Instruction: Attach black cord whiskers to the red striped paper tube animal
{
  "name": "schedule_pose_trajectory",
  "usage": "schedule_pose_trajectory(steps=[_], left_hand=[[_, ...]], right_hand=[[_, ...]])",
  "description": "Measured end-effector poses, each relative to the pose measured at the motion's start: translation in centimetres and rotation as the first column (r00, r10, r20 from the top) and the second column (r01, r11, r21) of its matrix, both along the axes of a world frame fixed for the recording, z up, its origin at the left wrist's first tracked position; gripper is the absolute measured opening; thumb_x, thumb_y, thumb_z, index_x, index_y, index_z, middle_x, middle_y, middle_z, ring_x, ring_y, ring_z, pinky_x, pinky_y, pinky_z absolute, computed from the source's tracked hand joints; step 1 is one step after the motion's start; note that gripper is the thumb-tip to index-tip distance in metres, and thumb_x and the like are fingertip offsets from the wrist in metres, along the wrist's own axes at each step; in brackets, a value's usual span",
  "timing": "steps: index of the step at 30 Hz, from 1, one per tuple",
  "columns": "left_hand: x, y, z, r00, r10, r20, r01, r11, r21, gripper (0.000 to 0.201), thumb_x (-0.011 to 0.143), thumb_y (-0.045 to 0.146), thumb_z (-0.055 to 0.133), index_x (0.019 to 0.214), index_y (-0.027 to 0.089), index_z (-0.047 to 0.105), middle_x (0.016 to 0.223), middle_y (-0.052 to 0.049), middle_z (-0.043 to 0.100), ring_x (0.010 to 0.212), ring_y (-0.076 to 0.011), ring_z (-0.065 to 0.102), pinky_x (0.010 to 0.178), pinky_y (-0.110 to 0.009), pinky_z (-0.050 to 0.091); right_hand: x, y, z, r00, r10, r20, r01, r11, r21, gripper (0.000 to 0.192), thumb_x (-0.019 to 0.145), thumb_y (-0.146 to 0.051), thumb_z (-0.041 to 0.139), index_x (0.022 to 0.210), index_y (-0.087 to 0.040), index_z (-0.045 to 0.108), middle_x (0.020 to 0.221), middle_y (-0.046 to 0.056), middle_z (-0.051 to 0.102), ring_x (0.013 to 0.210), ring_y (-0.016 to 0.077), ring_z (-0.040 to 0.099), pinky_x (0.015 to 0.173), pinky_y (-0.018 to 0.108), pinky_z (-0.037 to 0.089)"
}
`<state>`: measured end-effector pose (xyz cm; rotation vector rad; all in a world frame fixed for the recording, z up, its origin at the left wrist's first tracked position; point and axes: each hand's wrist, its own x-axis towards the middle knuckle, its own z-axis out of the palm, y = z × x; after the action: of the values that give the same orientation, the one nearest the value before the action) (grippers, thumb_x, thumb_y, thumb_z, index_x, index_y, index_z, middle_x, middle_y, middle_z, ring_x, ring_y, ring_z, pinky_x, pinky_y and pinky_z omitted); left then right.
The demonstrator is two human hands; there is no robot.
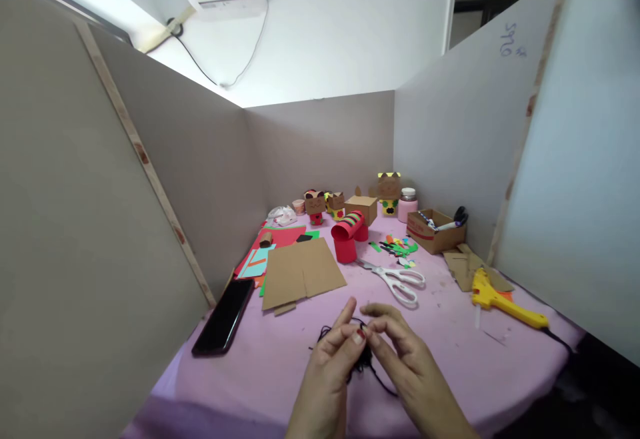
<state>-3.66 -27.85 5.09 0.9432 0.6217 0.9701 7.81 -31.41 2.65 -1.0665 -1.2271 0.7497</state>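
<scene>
At the bottom centre of the frame, the left hand (327,355) and right hand (410,352) meet over a bundle of black yarn (367,359); both are partly curled, thumb and finger of each closed on the yarn, the exact hold too small to tell. Loose loops and a trailing end suggest the yarn work is unfinished. Just beyond lie the phone (223,317) at lower left, the yellow glue gun (505,304) at lower right, and, between them, white scissors (395,277) and a cardboard sheet (303,272). In the middle of the frame, red paper tubes (345,247) with a striped top appear already put together; behind, the box-headed figures (315,209) look further along, with drawn faces and ears. The tablecloth (440,375) ends near the forearms and drops away at lower right; there is sideways room toward the phone and the glue gun, less ahead, while grey panels (320,142) close off the left, back and right.
</scene>
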Motion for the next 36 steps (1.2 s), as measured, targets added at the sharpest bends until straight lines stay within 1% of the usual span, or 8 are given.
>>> schedule_pose_trajectory(steps=[3,6,9,16,21,24,31,36], left_hand=[[0.5,0.0,-0.1,0.997,-0.021,0.072,0.029,0.993,-0.110,0.018,0.063,0.030,0.073,0.076,0.018,0.073,0.100,-0.007,0.070,0.076,-0.0122,0.061,0.073,-0.021,0.043],[1.1,0.1,-0.3,0.994,-0.014,0.113,0.036,0.981,-0.189,0.023,0.062,0.031,0.074,0.078,0.015,0.073,0.069,-0.003,0.070,0.046,-0.0072,0.051,0.050,-0.020,0.042],[1.3,0.1,-0.1,0.988,0.075,0.135,-0.044,0.974,-0.221,0.018,0.060,0.025,0.076,0.073,0.013,0.072,0.078,-0.007,0.071,0.062,-0.0120,0.059,0.056,-0.020,0.045],[1.0,0.0,0.2,0.986,0.095,0.134,-0.074,0.986,-0.149,0.013,0.070,0.026,0.069,0.078,0.016,0.070,0.083,-0.004,0.071,0.059,-0.0114,0.059,0.048,-0.020,0.042],[0.8,0.0,0.6,0.987,0.116,0.110,-0.100,0.986,-0.135,0.016,0.069,0.028,0.070,0.078,0.015,0.071,0.054,0.002,0.063,0.049,-0.0068,0.052,0.052,-0.018,0.040],[0.8,0.0,0.8,0.978,0.176,0.111,-0.160,0.978,-0.135,0.012,0.066,0.026,0.072,0.073,0.015,0.071,0.068,-0.002,0.070,0.057,-0.0079,0.057,0.057,-0.018,0.043],[0.8,-0.2,0.3,0.953,0.237,0.189,-0.212,0.967,-0.142,0.011,0.063,0.026,0.075,0.068,0.018,0.071,0.074,-0.002,0.073,0.076,-0.0114,0.063,0.073,-0.020,0.045],[0.5,-0.1,-0.2,0.953,0.241,0.182,-0.227,0.969,-0.097,0.013,0.061,0.026,0.076,0.064,0.015,0.069,0.070,-0.003,0.072,0.074,-0.0127,0.063,0.077,-0.023,0.045]], right_hand=[[-0.6,0.1,-0.1,0.920,0.202,-0.337,-0.231,0.972,-0.048,0.018,0.087,-0.037,0.049,0.079,-0.021,0.054,0.071,-0.002,0.055,0.068,0.0110,0.053,0.065,0.022,0.043],[-1.0,0.2,-0.4,0.830,0.242,-0.503,-0.346,0.930,-0.124,0.025,0.081,-0.044,0.055,0.082,-0.020,0.051,0.052,-0.007,0.052,0.038,0.0043,0.037,0.039,0.015,0.030],[-1.0,-0.1,-0.5,0.801,0.208,-0.562,-0.358,0.918,-0.170,0.035,0.074,-0.051,0.061,0.083,-0.019,0.051,0.044,-0.009,0.050,0.031,0.0007,0.020,0.032,0.015,0.012],[-1.0,-0.8,0.0,0.804,0.187,-0.565,-0.344,0.921,-0.185,0.040,0.077,-0.055,0.053,0.083,-0.015,0.056,0.045,-0.005,0.054,0.034,0.0022,0.021,0.035,0.016,0.013],[-1.1,-0.8,-0.2,0.828,0.162,-0.536,-0.316,0.926,-0.208,0.039,0.076,-0.054,0.055,0.074,-0.015,0.057,0.039,-0.007,0.050,0.031,0.0013,0.018,0.033,0.017,0.010],[-1.1,-0.6,-0.4,0.836,0.117,-0.536,-0.277,0.933,-0.228,0.038,0.071,-0.053,0.062,0.068,-0.016,0.056,0.036,-0.008,0.046,0.030,0.0007,0.019,0.033,0.016,0.009],[-0.6,-0.4,-1.0,0.896,-0.036,-0.443,-0.071,0.972,-0.222,0.038,0.066,-0.051,0.068,0.068,-0.014,0.062,0.042,-0.006,0.050,0.033,0.0012,0.022,0.036,0.018,0.012],[0.0,-0.9,-0.8,0.943,-0.165,-0.289,0.119,0.978,-0.170,0.030,0.070,-0.044,0.067,0.060,-0.016,0.059,0.050,-0.004,0.050,0.046,0.0073,0.037,0.044,0.019,0.030]])
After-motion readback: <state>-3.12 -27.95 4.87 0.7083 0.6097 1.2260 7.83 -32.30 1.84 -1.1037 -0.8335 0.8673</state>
